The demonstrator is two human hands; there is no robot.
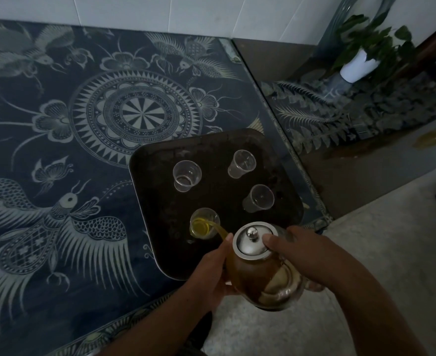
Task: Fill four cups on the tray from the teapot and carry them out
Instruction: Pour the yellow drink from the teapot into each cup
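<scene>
Four clear cups, steel-lidded glass teapot

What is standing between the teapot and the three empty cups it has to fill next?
Nothing visible does. The teapot, held by the left hand and right hand, pours into the nearest cup; the three empty cups stand apart beyond it, only bare tray between.

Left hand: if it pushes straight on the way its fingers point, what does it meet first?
Most likely the tea stream leaving the teapot, right by the fingertip of the left hand; beyond that, bare tray. Depth is unclear.
</scene>
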